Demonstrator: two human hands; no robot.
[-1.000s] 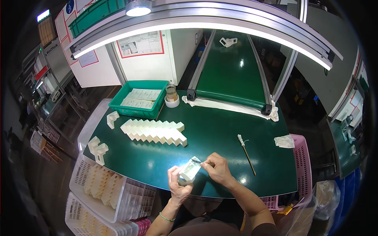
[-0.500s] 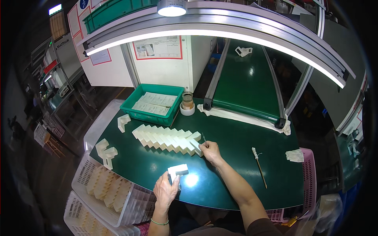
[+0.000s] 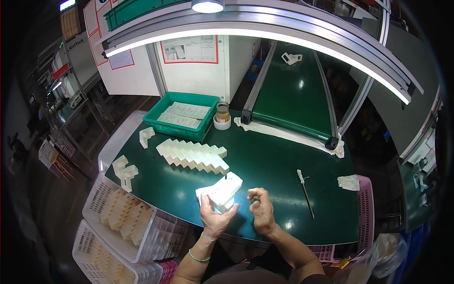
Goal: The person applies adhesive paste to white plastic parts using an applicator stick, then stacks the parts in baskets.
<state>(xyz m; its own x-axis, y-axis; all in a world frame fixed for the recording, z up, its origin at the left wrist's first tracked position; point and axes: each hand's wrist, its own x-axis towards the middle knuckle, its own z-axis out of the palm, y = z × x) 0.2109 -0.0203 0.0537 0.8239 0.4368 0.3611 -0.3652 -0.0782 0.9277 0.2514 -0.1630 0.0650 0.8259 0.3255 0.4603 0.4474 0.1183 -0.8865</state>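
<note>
The left hand [image 3: 213, 220] is clamped on a white plastic piece [image 3: 226, 189], thumb on one side and fingers on the other, above the near edge of the green table [image 3: 283, 189]. The piece looks blocky and angular, with flat faces and crisp edges; it is tilted, and its upper face glares so brightly under the lamp that surface detail washes out. The right hand [image 3: 262, 213] is just beside it, apart from the piece, fingers curled inward; whether they grip anything cannot be told. Beyond lies a zigzag row of cream-white pieces [image 3: 193, 157].
</note>
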